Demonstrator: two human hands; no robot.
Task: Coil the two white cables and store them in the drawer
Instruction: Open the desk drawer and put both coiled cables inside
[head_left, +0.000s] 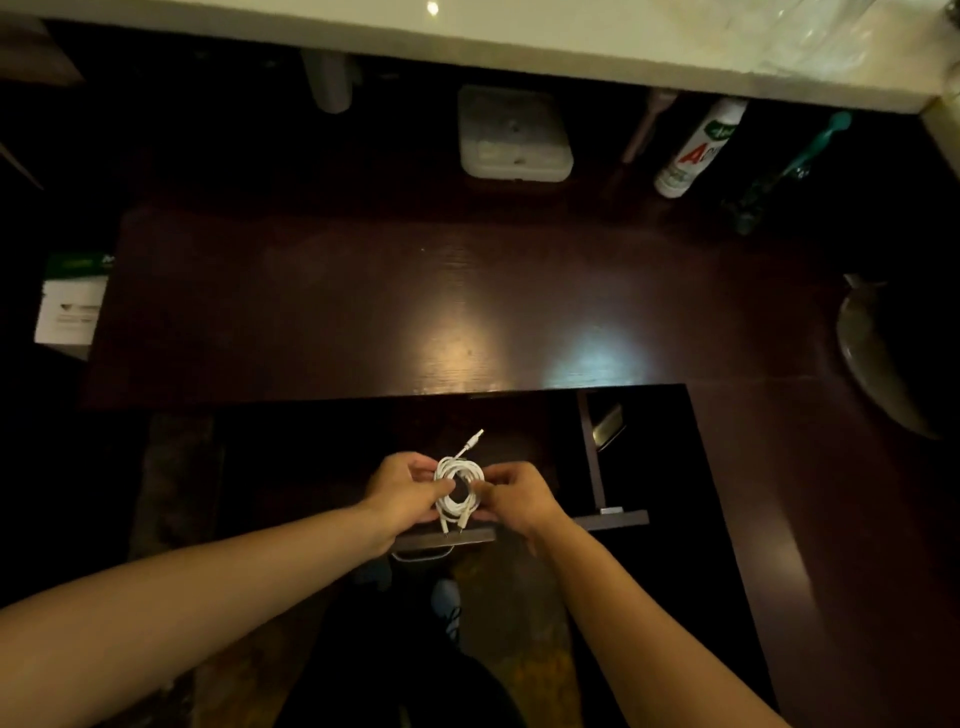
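Note:
A white cable is wound into a small coil, held over the open dark drawer below the desk edge. My left hand pinches the coil's left side and my right hand pinches its right side. One plug end sticks up and away from the coil, two more ends hang down toward the drawer front. Whether the coil holds one cable or two I cannot tell. The drawer's inside is too dark to read.
The dark wooden desk stretches ahead. At its back stand a white box, a white spray can, a teal brush. A dark bowl sits at right, a white carton at left. A second drawer front is right of my hands.

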